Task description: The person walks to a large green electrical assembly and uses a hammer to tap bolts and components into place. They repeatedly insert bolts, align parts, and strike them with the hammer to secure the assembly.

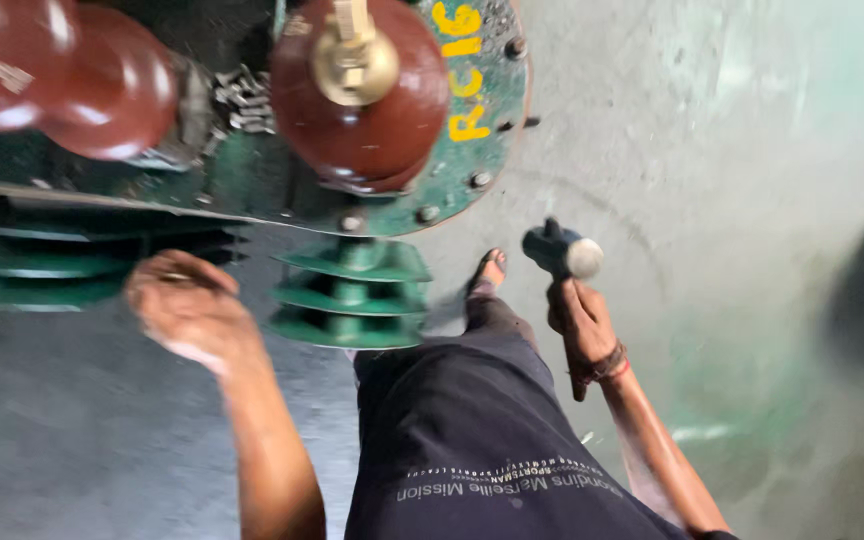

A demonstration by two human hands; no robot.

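While the right hand point(580, 322) is closed around the handle of a hammer point(562, 252), its grey head sits just above the fist, over the concrete floor point(732, 180) and near the sandalled foot point(489, 272). The left hand point(187, 305) is blurred, fingers loosely curled and holding nothing that can be seen, close beside the green ribbed fins point(347, 295) of a green metal machine point(252, 180). Two glossy brown insulators point(362, 110) stand on the machine's bolted lid, well apart from the hammer.
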